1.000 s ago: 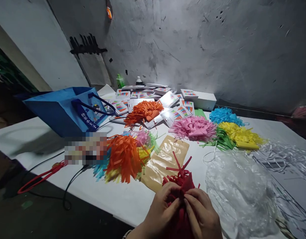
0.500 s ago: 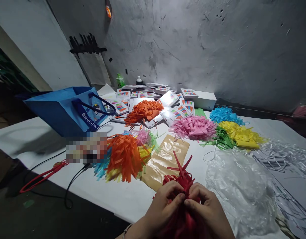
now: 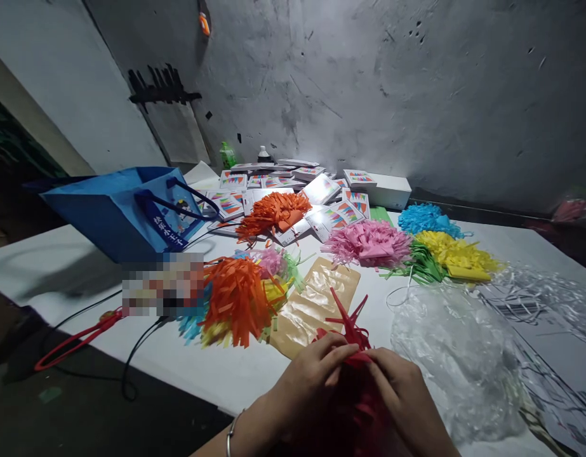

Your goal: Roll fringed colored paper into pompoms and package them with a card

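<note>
A bunch of red paper fringe (image 3: 354, 397) is between my hands at the bottom centre, with several strips poking up beyond my fingers. My left hand (image 3: 316, 371), a bracelet at its wrist, has its fingers closed on the upper part of the bunch. From the other side my right hand (image 3: 400, 387) pinches the same part, its fingertips close to the left ones. Past my hands lies a brown paper envelope (image 3: 314, 304). Left of that is an orange fringe bunch (image 3: 238, 295) on top of blue, yellow and pink ones.
Clear plastic bags (image 3: 454, 362) lie at the right. Pink (image 3: 369, 242), yellow (image 3: 457, 254), green and blue (image 3: 428, 220) fringe bunches sit farther back. Printed packets (image 3: 333, 216) pile up near the wall. A blue bag (image 3: 112, 209) and cords are at the left.
My fingers have shifted on the red bunch; the left fingers now lie across its top instead of both thumbs meeting in front. The view has moved slightly.
</note>
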`<action>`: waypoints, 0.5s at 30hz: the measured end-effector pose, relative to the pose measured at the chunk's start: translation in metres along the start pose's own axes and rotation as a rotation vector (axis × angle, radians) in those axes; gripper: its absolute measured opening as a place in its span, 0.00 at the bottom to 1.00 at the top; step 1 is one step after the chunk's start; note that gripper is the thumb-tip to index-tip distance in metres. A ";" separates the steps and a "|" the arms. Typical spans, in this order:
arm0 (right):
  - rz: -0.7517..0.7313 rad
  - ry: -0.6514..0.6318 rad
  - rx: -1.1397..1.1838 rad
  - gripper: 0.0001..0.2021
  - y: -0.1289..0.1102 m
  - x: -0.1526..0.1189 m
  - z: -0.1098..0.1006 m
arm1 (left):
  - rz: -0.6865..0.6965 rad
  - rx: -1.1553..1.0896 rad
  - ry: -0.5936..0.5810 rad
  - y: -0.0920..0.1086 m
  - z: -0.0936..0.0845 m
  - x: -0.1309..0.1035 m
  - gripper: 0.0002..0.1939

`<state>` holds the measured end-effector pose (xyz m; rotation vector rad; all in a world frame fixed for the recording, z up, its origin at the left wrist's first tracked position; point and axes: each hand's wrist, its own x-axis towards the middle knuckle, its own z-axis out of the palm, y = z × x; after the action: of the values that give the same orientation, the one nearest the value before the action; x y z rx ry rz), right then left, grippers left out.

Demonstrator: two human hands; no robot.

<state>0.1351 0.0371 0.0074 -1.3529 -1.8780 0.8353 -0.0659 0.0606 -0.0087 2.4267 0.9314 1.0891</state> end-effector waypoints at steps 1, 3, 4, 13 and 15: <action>0.090 -0.032 0.080 0.15 -0.001 0.002 -0.004 | 0.032 0.028 -0.009 0.000 -0.002 0.002 0.19; 0.205 -0.070 0.229 0.16 -0.001 0.007 -0.009 | 0.033 0.063 -0.040 0.000 -0.005 0.005 0.19; 0.238 -0.083 0.303 0.16 -0.001 0.009 -0.009 | 0.010 0.075 -0.037 0.001 -0.005 0.006 0.18; 0.443 0.565 0.185 0.27 0.067 -0.008 -0.038 | -0.112 -0.059 0.108 -0.007 -0.043 -0.007 0.08; 0.519 0.693 -0.031 0.23 0.091 -0.022 -0.058 | -0.292 -0.194 0.135 -0.012 -0.067 -0.002 0.05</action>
<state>0.2360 0.0462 -0.0365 -1.8829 -1.0245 0.4672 -0.1228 0.0694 0.0278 2.0081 1.1238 1.1827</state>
